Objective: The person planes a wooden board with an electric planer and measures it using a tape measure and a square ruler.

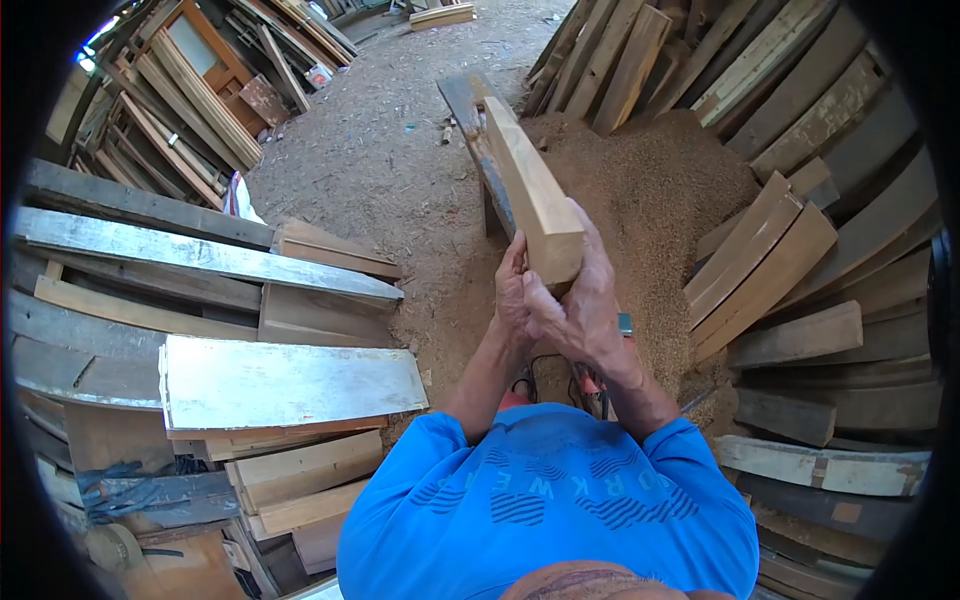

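Note:
A long squared wooden beam (530, 180) points away from me, its near end raised in front of my chest. My left hand (514, 290) is closed on the left side of that near end, fingers partly hidden beneath it. On the right side and underside, my right hand (588, 300) wraps round the same end, its thumb toward the left hand. The beam's far part lies over or just above a narrow worn wooden bench (463, 100); whether it touches cannot be made out. Below my hands, something red (590, 383) is partly hidden by my arms.
Sawdust (660, 165) is heaped right of the bench. Stacked boards (330, 260) line the left, with a white-painted board (290, 383) jutting inward. More planks (770, 260) lean and lie along the right. A wooden door (205, 55) stands among timber at the back left.

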Available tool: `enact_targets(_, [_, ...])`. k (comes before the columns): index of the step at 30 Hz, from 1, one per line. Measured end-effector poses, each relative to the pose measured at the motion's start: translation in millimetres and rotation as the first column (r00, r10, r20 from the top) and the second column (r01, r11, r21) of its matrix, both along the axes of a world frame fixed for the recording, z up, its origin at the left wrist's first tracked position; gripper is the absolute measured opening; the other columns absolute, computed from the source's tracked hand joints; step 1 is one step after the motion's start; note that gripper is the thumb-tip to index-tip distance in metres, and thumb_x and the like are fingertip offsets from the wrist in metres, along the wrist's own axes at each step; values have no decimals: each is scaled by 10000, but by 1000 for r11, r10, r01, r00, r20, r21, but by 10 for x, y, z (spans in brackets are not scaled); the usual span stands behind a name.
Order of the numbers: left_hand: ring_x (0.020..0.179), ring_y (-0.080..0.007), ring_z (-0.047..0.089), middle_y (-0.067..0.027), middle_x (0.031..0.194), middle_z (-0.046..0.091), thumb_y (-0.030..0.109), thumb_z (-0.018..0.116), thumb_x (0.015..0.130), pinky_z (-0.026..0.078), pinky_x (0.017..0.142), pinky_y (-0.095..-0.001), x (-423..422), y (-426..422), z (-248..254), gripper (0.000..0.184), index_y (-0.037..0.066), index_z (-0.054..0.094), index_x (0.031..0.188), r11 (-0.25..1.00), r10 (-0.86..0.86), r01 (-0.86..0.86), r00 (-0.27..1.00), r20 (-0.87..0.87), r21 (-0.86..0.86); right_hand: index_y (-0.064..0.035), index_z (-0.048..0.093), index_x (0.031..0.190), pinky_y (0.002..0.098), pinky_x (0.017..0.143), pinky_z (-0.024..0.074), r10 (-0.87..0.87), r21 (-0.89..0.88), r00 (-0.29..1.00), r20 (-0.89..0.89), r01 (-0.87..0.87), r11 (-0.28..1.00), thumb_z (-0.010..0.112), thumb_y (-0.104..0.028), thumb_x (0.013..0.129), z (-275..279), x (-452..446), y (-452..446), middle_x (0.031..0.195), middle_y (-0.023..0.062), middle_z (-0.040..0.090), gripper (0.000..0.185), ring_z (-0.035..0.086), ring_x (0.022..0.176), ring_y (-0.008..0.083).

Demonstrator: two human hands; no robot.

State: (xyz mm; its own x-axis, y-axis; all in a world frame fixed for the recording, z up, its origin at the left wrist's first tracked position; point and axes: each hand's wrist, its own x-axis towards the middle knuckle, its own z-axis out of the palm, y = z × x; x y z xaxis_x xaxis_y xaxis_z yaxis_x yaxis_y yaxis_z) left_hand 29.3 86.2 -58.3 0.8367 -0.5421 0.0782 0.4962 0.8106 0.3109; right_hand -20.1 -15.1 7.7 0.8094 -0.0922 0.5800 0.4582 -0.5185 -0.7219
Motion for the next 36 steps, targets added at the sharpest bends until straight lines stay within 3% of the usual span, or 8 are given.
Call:
enact_targets(3, [875,-200,682,-127,1157,689,451,433,1084,574,769,-360,-158,42,105,467,75,517,1348,931,109,-100,994,-6,352,143,423,1429,483,1136,393,-3,-65,998,57,7,998,681,-161,826,-51,156,24,1429,333,485,723,502,1331,469])
enact_targets(4, [747,-166,655,-115,1087,697,421,446,1086,556,649,-327,-63,199,-332,414,77,507,1308,905,32,-28,999,-2,423,142,426,1428,460,1122,415,-19,-90,997,79,27,996,669,-132,833,-64,238,18,1410,330,511,699,537,1315,445])
enact_targets(7, [465,-53,453,-82,897,688,244,508,1068,357,373,-225,-65,613,-562,239,89,411,1221,459,32,-233,969,246,858,142,440,1411,431,1065,473,-42,-50,992,120,48,998,649,-126,850,-81,595,-76,1342,288,575,656,608,1226,382])
enact_targets(10, [559,-56,538,-110,964,713,110,560,1014,428,446,-220,44,1174,-490,290,81,404,1257,276,333,-504,849,411,818,166,420,1416,482,1078,485,116,226,992,-57,-100,969,643,-161,810,46,914,-182,1348,354,531,725,579,1245,440])
enact_targets(16, [712,-77,562,-4,872,629,98,618,1015,483,661,-250,363,1755,216,185,82,567,1193,164,772,-890,384,507,425,123,540,1332,433,997,519,79,176,997,-10,-76,981,649,-204,806,372,1154,-233,1291,305,590,628,643,1155,389])
enact_targets(22, [751,-75,556,29,848,598,115,698,983,468,696,-238,645,1527,384,138,81,667,1112,373,688,-881,474,550,292,120,564,1303,434,1019,503,72,165,997,16,-74,983,657,-206,802,328,1196,-235,1302,303,586,605,615,1205,394])
enact_targets(26, [820,-72,577,3,940,654,86,696,978,491,765,-247,804,1072,463,130,42,653,1092,275,521,-898,439,732,343,138,563,1277,463,1054,475,79,223,996,-39,-69,972,659,-180,784,287,1093,-119,1302,324,575,595,581,1241,418])
enact_targets(36, [917,-86,621,-35,1019,701,73,652,1006,525,839,-267,864,309,411,120,5,645,1105,447,359,-756,642,678,478,151,455,1373,510,1146,373,-3,-21,993,119,6,1000,715,-139,732,-216,894,78,1413,333,478,751,483,1321,485])
